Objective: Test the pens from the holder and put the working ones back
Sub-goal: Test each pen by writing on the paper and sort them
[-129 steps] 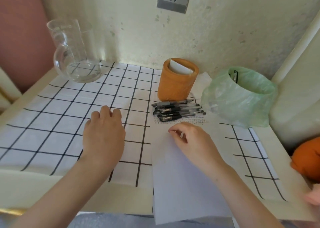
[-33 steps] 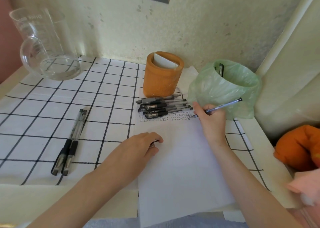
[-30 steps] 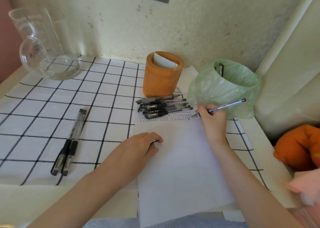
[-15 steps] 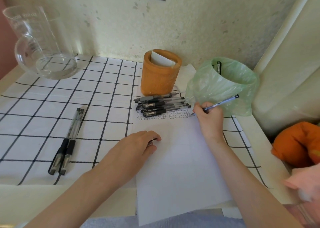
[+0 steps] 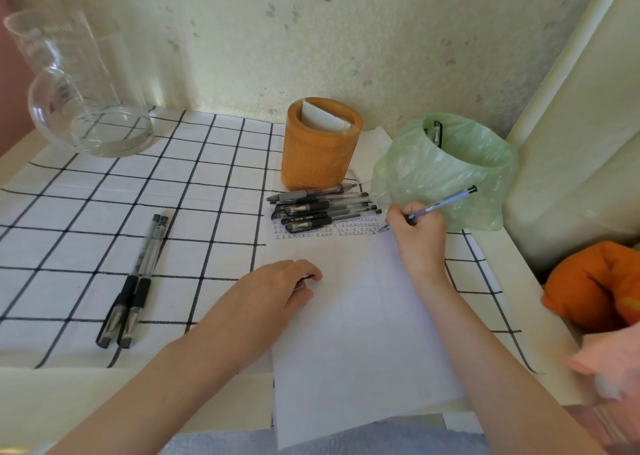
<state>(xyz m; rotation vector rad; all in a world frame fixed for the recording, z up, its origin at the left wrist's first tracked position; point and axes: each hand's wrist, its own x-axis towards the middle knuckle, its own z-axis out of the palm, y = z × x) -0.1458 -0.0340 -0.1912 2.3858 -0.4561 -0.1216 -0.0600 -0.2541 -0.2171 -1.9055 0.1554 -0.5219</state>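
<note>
My right hand (image 5: 417, 238) pinches a pen (image 5: 441, 204), tip on the paper (image 5: 363, 333) at the table's (image 5: 52, 395) front edge. My left hand (image 5: 273, 292) curls round a small dark piece (image 5: 305, 280). The holder (image 5: 317, 158) by the back edge holds no pens. A pile (image 5: 322, 208) waits beside it, so I judge nothing's returned.
</note>
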